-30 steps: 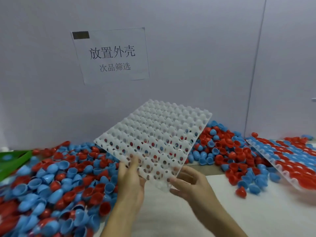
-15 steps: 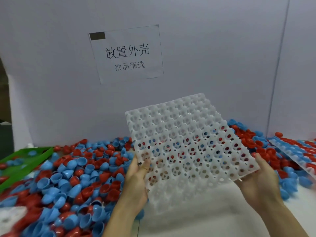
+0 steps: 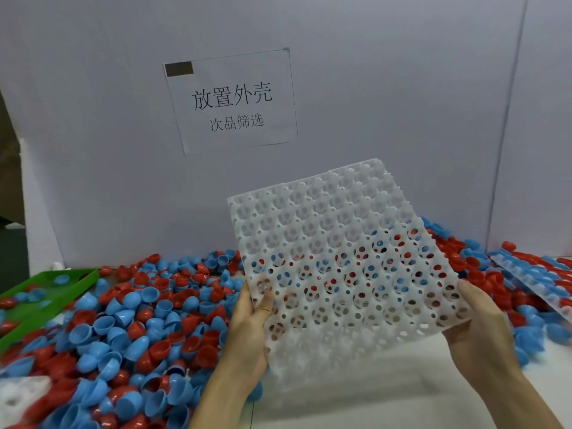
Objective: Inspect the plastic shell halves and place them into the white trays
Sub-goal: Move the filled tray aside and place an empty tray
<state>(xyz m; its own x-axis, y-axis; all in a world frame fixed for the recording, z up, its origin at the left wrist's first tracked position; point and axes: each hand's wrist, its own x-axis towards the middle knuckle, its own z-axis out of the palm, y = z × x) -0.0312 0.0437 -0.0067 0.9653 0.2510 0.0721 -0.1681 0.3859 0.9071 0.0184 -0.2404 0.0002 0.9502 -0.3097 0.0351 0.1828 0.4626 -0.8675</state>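
Observation:
I hold an empty white perforated tray (image 3: pixel 328 230) tilted up in front of me, above the table. My left hand (image 3: pixel 250 323) grips its lower left edge, thumb on the front face. My right hand (image 3: pixel 479 323) holds the lower right corner from behind, fingers curled round the edge. A big heap of red and blue plastic shell halves (image 3: pixel 130 329) covers the table on the left and runs behind the tray to the right. A second white tray (image 3: pixel 544 292), loaded with red and blue shells, lies at the far right.
A green bin (image 3: pixel 46 292) with a few shells sits at the left edge. Part of another white tray (image 3: pixel 18 394) shows at the bottom left. A grey wall with a paper sign (image 3: pixel 232 100) stands behind. White tabletop (image 3: pixel 371 397) lies below the tray.
The tray has turned from a diagonal, flatter pose to a more upright one. My right hand moved from its near edge to the lower right corner. The view shifted left.

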